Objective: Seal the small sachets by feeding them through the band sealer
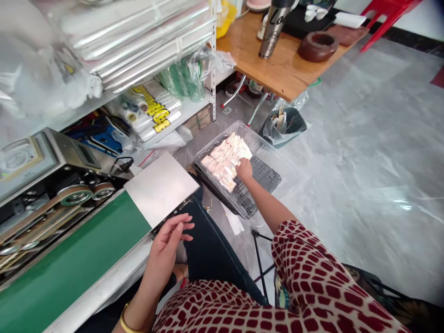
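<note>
My right hand (244, 170) reaches down into a clear plastic tub (263, 152) on the floor. Its curled fingers touch the front of the many small pale packets (225, 155) lined up in rows there; whether one is gripped is hidden. A dark ribbed base (262, 173) shows in the tub beside the packets. My left hand (171, 236) hovers over my leg with fingers apart and nothing in them. It is nearest to the bare metal end plate (163, 185) of a machine with a green conveyor belt (79, 259).
A white shelf (194, 108) at upper left bears plastic film rolls (149, 41). Behind the tub stand a small bin (282, 127) and a wooden table (239, 41) with a steel tumbler (272, 34). Thin black legs (258, 259) stand by my right side.
</note>
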A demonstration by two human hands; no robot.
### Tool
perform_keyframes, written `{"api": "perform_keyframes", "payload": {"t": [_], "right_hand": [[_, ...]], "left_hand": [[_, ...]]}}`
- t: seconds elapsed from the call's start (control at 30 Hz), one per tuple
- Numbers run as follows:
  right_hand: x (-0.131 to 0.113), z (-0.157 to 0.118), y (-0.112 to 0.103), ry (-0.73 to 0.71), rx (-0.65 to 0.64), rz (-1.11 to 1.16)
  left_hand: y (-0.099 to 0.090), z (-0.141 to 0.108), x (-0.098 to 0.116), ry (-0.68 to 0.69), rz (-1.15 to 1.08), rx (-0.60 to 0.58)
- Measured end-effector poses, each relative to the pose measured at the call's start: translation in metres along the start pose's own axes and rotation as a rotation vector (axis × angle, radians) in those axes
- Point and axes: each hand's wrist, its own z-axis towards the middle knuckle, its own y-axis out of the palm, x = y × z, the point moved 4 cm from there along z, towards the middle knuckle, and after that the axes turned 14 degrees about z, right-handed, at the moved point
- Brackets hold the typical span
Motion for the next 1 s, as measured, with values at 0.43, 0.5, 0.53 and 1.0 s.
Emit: {"api": "perform_keyframes", "payload": {"t": [0.43,0.5,0.53,1.0], "right_hand": [[0.042,0.078,-0.014,0.064,0.058,0.065],[0.042,0.087,-0.011,0.061,0.027,0.064],[0.043,0.09,-0.009,0.061,0.011,0.063],[0.045,0.096,-0.005,0.042,-0.039,-0.101]], "left_hand": [[0.017,0.002,-0.009,-0.127,0.073,-0.056],[0.021,0.003,-0.007,-0.169,0.094,-0.071],[0.023,0.004,-0.006,-0.191,0.099,-0.078],[0.043,0.023,0.0,-0.267,0.102,-0.113]]}}
